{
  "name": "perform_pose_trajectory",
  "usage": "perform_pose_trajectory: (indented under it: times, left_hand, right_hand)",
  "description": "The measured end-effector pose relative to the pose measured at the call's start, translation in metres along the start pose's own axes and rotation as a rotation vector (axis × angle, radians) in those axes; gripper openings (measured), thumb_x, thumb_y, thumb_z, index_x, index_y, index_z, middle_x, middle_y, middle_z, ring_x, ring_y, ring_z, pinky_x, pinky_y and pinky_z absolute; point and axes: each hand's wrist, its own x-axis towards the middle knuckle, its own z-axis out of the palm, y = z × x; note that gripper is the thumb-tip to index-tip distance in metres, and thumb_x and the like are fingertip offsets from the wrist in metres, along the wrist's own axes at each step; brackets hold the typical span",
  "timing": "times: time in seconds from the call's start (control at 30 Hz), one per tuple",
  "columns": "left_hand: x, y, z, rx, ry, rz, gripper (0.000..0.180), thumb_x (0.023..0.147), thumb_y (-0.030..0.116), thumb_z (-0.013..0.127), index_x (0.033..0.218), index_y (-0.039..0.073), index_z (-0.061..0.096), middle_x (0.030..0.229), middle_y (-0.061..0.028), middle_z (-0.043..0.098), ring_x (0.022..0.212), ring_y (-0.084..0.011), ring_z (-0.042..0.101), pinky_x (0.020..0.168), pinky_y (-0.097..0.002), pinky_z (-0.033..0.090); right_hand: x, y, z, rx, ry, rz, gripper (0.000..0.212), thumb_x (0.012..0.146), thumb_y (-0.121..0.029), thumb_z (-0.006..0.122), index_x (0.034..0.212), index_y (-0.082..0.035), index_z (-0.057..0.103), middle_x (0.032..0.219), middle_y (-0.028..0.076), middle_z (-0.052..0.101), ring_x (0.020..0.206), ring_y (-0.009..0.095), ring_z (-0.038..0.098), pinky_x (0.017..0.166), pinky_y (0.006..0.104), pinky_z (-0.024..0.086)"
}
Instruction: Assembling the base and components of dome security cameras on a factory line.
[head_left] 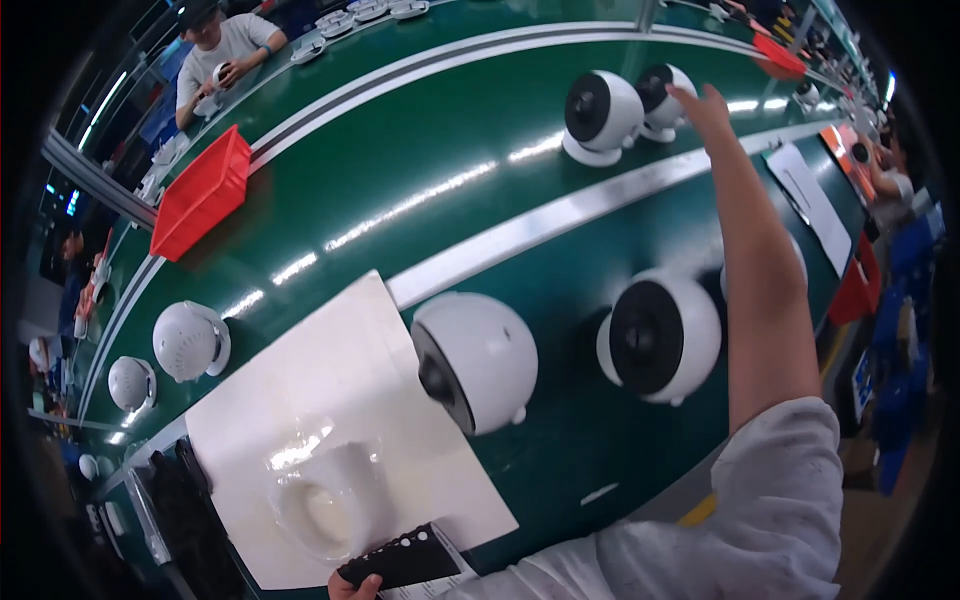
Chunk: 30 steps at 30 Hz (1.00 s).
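Note:
My right arm stretches far across the bench, and my right hand point(708, 112) is at the right side of a white ball-shaped camera point(660, 98) with a black face. Its fingers are apart; one overlaps the camera's edge, and I cannot tell whether it presses on it. A similar camera point(602, 112) stands just left of that one. At the lower edge, my left hand point(355, 586) pinches a black sheet with a row of holes point(405, 558); white printed paper shows under it. Beside this hand, a glossy white ring-shaped piece point(375, 490) rests on a white board point(300, 385).
Two more ball cameras, one point(485, 360) beside the board and another point(668, 335) further right, stand on the near bench. A metal rail point(560, 212) separates it from the green belt point(400, 180). Left lie white units point(188, 340) and a red bin point(205, 195). A person point(230, 60) works opposite.

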Motion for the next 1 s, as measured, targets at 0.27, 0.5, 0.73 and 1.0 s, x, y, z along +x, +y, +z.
perform_pose_trajectory:
  times: [0.27, 0.5, 0.73, 1.0]
  left_hand:
    - [0.007, 0.025, 0.014, -0.005, -0.015, -0.341, 0.02, 0.078, 0.017, 0.058, 0.093, 0.004, 0.059, 0.073, 0.001, 0.058, 0.06, -0.0077, 0.05, 0.052, -0.0218, 0.04]
    - [0.018, 0.051, 0.038, -0.102, -0.033, -0.313, 0.023, 0.08, 0.017, 0.054, 0.1, 0.004, 0.056, 0.074, 0.0029, 0.055, 0.059, -0.005, 0.046, 0.05, -0.0194, 0.038]
    - [0.022, 0.053, 0.036, -0.128, -0.129, -0.224, 0.025, 0.083, 0.016, 0.05, 0.104, 0.002, 0.053, 0.082, -0.0007, 0.056, 0.062, -0.0074, 0.047, 0.051, -0.0215, 0.04]
    - [0.02, 0.05, 0.023, -0.056, -0.215, -0.242, 0.025, 0.083, 0.015, 0.049, 0.103, 0.001, 0.053, 0.085, -0.003, 0.057, 0.068, -0.0105, 0.05, 0.057, -0.024, 0.042]
  right_hand:
    - [0.029, 0.015, 0.02, 0.318, -0.002, 0.379, 0.097, 0.055, -0.052, 0.067, 0.128, -0.009, 0.02, 0.121, 0.021, 0.035, 0.105, 0.035, 0.041, 0.082, 0.0478, 0.039]
    - [0.014, -0.027, -0.028, -0.069, -0.297, 0.318, 0.093, 0.057, -0.037, 0.067, 0.129, -0.012, 0.015, 0.12, 0.018, 0.037, 0.099, 0.034, 0.047, 0.07, 0.0462, 0.045]
    - [-0.065, -0.011, -0.096, -0.044, -0.471, 0.514, 0.081, 0.066, -0.023, 0.062, 0.129, -0.014, 0.012, 0.111, 0.018, 0.044, 0.093, 0.028, 0.052, 0.067, 0.0439, 0.047]
    - [-0.119, -0.069, -0.107, 0.099, -1.194, 0.255, 0.059, 0.075, -0.03, 0.057, 0.124, -0.005, 0.036, 0.122, 0.011, 0.04, 0.111, 0.022, 0.038, 0.095, 0.0317, 0.027]
